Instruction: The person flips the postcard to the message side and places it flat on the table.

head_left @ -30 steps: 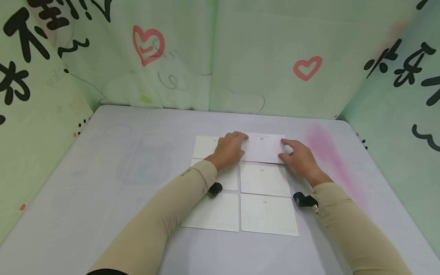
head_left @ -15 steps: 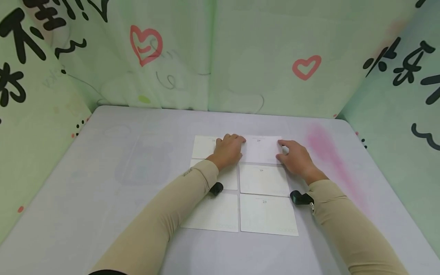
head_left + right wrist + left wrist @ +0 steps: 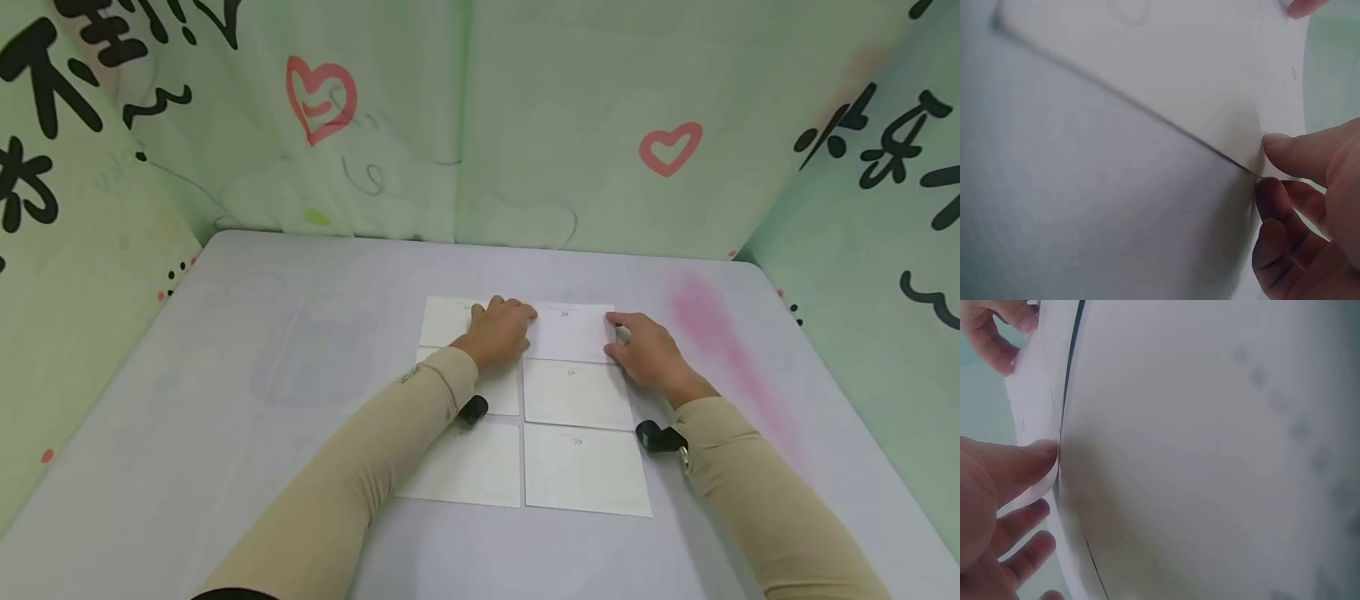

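Between both hands in the head view lies a white card (image 3: pixel 572 335) with a small printed mark near its far edge. My left hand (image 3: pixel 497 333) holds it by the left edge, the wrist crossing over neighbouring cards. At the right edge, my right hand (image 3: pixel 649 348) grips it with thumb and fingertips. Just nearer to me is another white card (image 3: pixel 577 396), its far edge close against the held one. The left wrist view has the left thumb (image 3: pixel 1029 464) at the held card's near edge, with the other fingers spread below. In the right wrist view, the right thumb (image 3: pixel 1285 153) and forefinger nearly meet.
Several similar cards make two columns on the white table (image 3: pixel 225 400); a front right card (image 3: pixel 587 471) and a front left card (image 3: pixel 465 467) lie nearest me. The left forearm partly hides the left column. Green cloth walls (image 3: pixel 547 125) enclose the table's back and sides.
Both hands have brought the held card slightly nearer to me and lower. The dark gap along its near edge has narrowed, and its edge now meets the card below. The other cards stay put.
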Demonstrator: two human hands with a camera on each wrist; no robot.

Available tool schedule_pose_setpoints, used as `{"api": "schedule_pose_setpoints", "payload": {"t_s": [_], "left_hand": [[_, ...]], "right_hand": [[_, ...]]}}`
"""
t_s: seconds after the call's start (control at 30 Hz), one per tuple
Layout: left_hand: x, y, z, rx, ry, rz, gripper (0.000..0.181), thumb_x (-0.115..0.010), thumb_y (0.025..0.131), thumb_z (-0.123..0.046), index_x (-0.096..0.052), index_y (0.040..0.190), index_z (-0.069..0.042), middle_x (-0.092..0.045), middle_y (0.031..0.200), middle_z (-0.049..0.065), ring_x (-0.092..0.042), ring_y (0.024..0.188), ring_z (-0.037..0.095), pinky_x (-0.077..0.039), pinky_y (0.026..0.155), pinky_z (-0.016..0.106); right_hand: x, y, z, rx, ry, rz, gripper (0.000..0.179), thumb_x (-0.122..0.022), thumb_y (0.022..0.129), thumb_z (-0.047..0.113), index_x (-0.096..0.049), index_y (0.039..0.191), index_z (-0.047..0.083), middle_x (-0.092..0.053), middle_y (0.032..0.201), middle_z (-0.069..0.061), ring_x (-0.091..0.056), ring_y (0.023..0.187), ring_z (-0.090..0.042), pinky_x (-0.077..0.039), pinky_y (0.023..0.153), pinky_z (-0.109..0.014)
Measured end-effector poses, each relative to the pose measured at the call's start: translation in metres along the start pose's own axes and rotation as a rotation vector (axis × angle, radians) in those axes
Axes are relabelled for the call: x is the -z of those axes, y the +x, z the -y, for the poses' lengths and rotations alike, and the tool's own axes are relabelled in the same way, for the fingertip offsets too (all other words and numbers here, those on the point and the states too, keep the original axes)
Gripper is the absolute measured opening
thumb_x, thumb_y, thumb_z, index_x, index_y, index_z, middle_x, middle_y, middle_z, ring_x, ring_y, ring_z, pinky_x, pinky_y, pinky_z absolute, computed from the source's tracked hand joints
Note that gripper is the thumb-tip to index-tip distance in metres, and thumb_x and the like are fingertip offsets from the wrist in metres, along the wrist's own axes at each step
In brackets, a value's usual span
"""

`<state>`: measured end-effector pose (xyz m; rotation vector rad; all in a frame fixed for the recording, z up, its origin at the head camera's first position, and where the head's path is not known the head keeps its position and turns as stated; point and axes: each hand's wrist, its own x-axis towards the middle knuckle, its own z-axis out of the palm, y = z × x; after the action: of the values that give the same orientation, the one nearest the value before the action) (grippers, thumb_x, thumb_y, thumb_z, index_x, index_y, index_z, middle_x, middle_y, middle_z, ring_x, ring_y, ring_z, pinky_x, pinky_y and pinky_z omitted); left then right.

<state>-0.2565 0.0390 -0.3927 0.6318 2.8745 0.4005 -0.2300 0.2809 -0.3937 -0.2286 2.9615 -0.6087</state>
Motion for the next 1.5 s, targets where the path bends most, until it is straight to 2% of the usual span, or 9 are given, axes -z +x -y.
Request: {"api": "schedule_pose_setpoints", "payload": {"t_s": [0.6,0.9,1.3,1.4,1.5], "left_hand": [[0.002,0.001,0.002,0.042,-0.039,-0.006,0.049,-0.068,0.097,-0.026,-0.055,0.143,-0.020,-0.048,0.148,0.002,-0.041,0.130,0.027,-0.036,0.100,0.050],[0.003,0.000,0.000,0.028,-0.062,0.012,0.045,-0.066,0.098,-0.022,-0.056,0.142,-0.019,-0.059,0.139,0.000,-0.047,0.120,0.026,-0.036,0.097,0.047],[0.003,-0.001,0.000,0.034,-0.092,0.019,0.042,-0.062,0.100,-0.019,-0.055,0.142,-0.020,-0.057,0.140,-0.001,-0.047,0.123,0.025,-0.034,0.101,0.049],[0.003,0.001,0.001,0.048,-0.139,-0.017,0.042,-0.064,0.099,-0.021,-0.057,0.141,-0.022,-0.056,0.142,0.000,-0.046,0.125,0.024,-0.034,0.100,0.048],[0.010,-0.001,0.002,0.052,-0.170,-0.068,0.044,-0.066,0.098,-0.026,-0.057,0.141,-0.023,-0.051,0.146,0.001,-0.045,0.127,0.025,-0.035,0.099,0.048]], "right_hand": [[0.002,0.005,0.002,-0.008,-0.028,0.038,0.057,-0.062,0.097,0.010,-0.040,0.146,-0.010,-0.041,0.145,-0.034,-0.034,0.137,-0.050,-0.028,0.110,-0.059],[0.001,0.004,0.007,-0.012,-0.033,0.062,0.048,-0.059,0.098,0.008,-0.047,0.142,-0.007,-0.044,0.145,-0.032,-0.036,0.137,-0.049,-0.029,0.110,-0.058],[0.003,0.002,0.012,0.001,-0.031,0.073,0.049,-0.058,0.099,0.009,-0.045,0.143,-0.008,-0.043,0.145,-0.032,-0.037,0.136,-0.049,-0.030,0.110,-0.059],[0.005,0.001,0.011,0.017,0.004,0.056,0.050,-0.057,0.100,0.011,-0.044,0.144,-0.008,-0.045,0.143,-0.031,-0.048,0.125,-0.046,-0.038,0.103,-0.058],[0.010,-0.003,0.013,0.036,0.038,0.019,0.051,-0.057,0.100,0.015,-0.044,0.144,-0.007,-0.051,0.136,-0.028,-0.057,0.104,-0.039,-0.046,0.088,-0.052]]}}
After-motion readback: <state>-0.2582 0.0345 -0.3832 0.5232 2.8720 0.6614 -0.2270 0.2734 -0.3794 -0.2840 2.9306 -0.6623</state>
